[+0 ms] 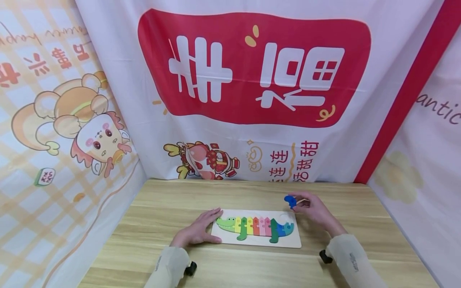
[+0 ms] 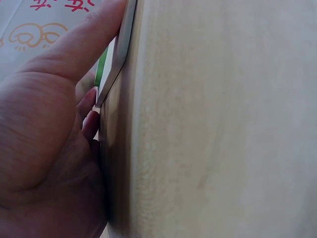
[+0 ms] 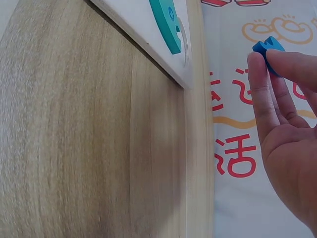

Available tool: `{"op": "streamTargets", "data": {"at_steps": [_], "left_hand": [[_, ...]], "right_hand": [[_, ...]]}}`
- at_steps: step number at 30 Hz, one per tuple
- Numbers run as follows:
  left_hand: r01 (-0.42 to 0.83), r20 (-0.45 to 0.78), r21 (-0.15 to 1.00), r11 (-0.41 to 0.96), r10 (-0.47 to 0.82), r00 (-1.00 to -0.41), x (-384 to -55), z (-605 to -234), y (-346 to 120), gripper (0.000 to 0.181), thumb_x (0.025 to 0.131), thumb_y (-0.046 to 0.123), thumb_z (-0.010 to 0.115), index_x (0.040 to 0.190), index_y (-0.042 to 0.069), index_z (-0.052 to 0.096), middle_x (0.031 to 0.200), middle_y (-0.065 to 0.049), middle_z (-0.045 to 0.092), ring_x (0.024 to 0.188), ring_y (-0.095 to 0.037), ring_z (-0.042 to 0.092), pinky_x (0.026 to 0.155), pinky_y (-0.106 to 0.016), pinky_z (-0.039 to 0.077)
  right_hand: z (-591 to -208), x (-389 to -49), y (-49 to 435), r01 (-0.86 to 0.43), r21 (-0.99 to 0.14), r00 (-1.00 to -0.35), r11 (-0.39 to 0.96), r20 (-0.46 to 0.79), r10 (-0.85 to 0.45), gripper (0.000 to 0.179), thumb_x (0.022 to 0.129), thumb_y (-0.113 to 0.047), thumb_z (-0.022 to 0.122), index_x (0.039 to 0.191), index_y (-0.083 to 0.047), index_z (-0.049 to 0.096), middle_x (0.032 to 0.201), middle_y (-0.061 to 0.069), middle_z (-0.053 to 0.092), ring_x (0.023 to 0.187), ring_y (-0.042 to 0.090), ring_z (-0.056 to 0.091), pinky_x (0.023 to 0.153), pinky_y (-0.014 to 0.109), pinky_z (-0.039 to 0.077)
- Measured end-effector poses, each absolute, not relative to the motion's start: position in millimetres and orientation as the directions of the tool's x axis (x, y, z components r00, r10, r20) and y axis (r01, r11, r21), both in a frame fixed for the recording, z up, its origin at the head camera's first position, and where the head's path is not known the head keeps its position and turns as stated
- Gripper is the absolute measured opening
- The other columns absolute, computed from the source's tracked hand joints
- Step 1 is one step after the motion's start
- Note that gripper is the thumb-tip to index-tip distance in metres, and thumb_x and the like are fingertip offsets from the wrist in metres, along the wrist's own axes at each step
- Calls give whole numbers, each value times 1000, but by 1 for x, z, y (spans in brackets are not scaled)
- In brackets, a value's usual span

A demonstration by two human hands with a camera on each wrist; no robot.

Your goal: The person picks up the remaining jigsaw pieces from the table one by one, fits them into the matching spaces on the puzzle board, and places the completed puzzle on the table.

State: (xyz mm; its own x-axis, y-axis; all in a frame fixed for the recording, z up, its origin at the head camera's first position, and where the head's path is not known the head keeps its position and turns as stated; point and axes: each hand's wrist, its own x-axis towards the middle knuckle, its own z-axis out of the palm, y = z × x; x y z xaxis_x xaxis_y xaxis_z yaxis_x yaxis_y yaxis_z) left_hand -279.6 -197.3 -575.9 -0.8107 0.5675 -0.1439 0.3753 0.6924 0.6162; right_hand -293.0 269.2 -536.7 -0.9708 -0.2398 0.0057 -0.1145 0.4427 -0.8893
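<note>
A white wooden puzzle board (image 1: 256,244) lies flat on the table, bearing a crocodile of coloured interlocking pieces. My left hand (image 1: 199,231) rests at the board's left end, its thumb (image 2: 81,47) stretched along the near edge and its fingers at the far corner. Above the board's far right corner, my right hand (image 1: 314,210) pinches a small blue puzzle piece (image 1: 289,201) between thumb and fingertips. Up close in the right wrist view, the blue piece shows a notch. The teal tail piece (image 3: 166,22) sits beside a bare curved outline on the board.
The wood-grain table (image 1: 248,268) stretches around the board on all sides. A white printed cloth (image 1: 335,156) with a red panel hangs behind its far edge. Further printed cloths hang at left and right. Each sleeve has a small black device (image 1: 325,256) at the wrist.
</note>
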Motion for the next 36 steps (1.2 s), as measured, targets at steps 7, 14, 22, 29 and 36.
{"op": "streamTargets", "data": {"at_steps": [7, 14, 22, 29, 36], "left_hand": [[375, -143, 615, 694, 566, -812, -280, -577, -197, 104, 85, 54, 81, 166, 20, 25, 175, -6, 14, 160, -39, 12, 126, -68, 16], [378, -141, 617, 690, 570, -810, -279, -578, -197, 105, 84, 54, 81, 166, 19, 25, 175, -7, 15, 159, -40, 12, 125, -69, 16], [376, -144, 614, 694, 567, -811, -281, -578, -197, 105, 84, 56, 80, 166, 22, 23, 175, -5, 14, 160, -39, 11, 126, -68, 16], [366, -152, 618, 696, 562, -813, -281, -580, -198, 106, 83, 57, 80, 166, 24, 24, 175, -3, 14, 160, -37, 12, 126, -67, 16], [351, -164, 622, 700, 554, -816, -282, -582, -198, 107, 82, 59, 80, 166, 27, 24, 175, 1, 13, 161, -35, 11, 126, -67, 16]], "right_hand": [[-536, -293, 270, -108, -880, -970, 462, -9, -243, 48, 97, -7, 71, 143, -16, 62, 135, 15, 66, 108, 26, 65, 91, 33, 59], [-535, -291, 269, -103, -873, -966, 477, -27, -258, 45, 99, -11, 70, 142, -16, 63, 128, 13, 68, 106, 24, 66, 88, 30, 60], [-539, -291, 268, -30, -866, -968, 500, -101, -232, 30, 98, -8, 68, 128, -8, 69, 112, 7, 72, 101, 20, 66, 88, 30, 58], [-547, -289, 268, 39, -858, -961, 513, -172, -215, 33, 98, -6, 68, 130, -9, 68, 110, 9, 69, 98, 22, 63, 85, 32, 55], [-551, -284, 265, 41, -865, -948, 501, -192, -254, 39, 97, -4, 67, 136, -9, 66, 107, 11, 69, 93, 22, 64, 82, 35, 56]]}}
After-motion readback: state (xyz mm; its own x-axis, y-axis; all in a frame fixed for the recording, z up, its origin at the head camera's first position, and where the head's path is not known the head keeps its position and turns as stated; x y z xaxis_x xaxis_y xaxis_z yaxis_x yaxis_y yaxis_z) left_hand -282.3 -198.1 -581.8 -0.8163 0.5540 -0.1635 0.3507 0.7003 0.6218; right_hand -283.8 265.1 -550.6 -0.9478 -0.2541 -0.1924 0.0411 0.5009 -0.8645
